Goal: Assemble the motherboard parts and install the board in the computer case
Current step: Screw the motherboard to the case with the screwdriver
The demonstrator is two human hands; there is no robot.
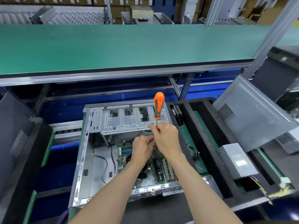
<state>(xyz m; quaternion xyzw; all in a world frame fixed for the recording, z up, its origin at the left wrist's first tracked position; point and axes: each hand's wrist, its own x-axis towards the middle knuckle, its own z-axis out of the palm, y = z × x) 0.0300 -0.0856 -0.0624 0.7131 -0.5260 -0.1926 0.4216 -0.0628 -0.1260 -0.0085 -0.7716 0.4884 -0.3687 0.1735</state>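
Inside case (84,152): motherboard (155,168)
Right hand (166,139): pinching screwdriver (158,105) shaft
Left hand (143,147): curled, grip unclear
Beside: power supply (239,162)

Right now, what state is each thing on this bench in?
Computer case: lying on its side, open.
Motherboard: seated inside the case.
Screwdriver: upright, handle up.
Right hand: grips the screwdriver shaft.
Left hand: curled at the tip; contents hidden.
Power supply: outside the case, unmounted.
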